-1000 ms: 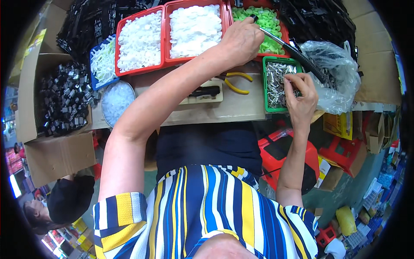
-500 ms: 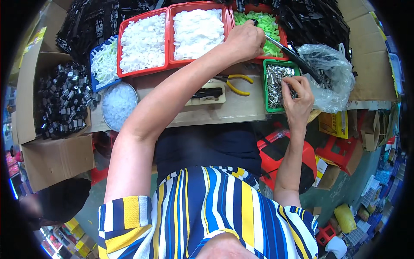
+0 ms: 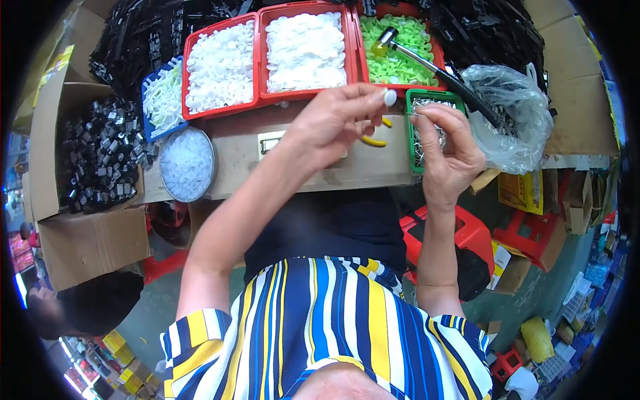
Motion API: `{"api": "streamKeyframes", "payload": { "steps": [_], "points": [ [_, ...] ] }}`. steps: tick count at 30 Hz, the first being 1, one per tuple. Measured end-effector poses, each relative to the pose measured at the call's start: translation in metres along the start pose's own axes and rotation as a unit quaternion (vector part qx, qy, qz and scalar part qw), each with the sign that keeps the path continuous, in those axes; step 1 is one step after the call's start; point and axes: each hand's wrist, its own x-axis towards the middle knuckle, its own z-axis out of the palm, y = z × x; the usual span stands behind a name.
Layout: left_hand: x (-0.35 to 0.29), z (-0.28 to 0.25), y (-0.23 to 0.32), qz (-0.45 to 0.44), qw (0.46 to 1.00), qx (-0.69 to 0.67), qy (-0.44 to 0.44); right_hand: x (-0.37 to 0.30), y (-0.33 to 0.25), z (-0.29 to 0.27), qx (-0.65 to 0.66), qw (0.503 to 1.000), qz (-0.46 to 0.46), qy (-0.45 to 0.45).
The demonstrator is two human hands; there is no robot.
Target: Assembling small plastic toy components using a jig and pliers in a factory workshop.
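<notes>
My left hand (image 3: 333, 123) pinches a small white round plastic cap (image 3: 390, 98) between thumb and fingertips, held over the front of the bench. Close to its right, my right hand (image 3: 453, 150) is closed in a pinch above the green tray (image 3: 410, 160) of small metal pins (image 3: 419, 150). Whatever sits between those fingertips is too small to make out. Behind both hands, a hammer (image 3: 427, 63) with a black-and-yellow head lies across the red bin of light-green plastic parts (image 3: 393, 69). Pliers with yellow handles (image 3: 373, 141) are mostly hidden behind my left hand.
Two red bins of white plastic parts (image 3: 221, 67) (image 3: 305, 50) stand at the back. At left are a blue tray (image 3: 163, 100), a round bowl of translucent pieces (image 3: 187, 163) and a carton of black parts (image 3: 100, 153). A clear plastic bag (image 3: 517, 120) lies at right.
My left hand has moved from the hammer head over the green parts toward me and left, and now shows a white cap. My right hand has shifted slightly left, lifting from the pins.
</notes>
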Motion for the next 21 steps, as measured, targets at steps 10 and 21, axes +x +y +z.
{"api": "streamKeyframes", "payload": {
  "steps": [10, 21],
  "points": [
    [-0.034, -0.010, -0.023, 0.025, 0.994, -0.109, 0.007, -0.011, -0.008, 0.030, -0.037, 0.993, -0.100, -0.054],
    [-0.044, -0.014, -0.028, 0.052, 0.986, -0.157, -0.004, -0.013, -0.011, 0.042, -0.068, 0.983, -0.147, -0.086]
  ]
}}
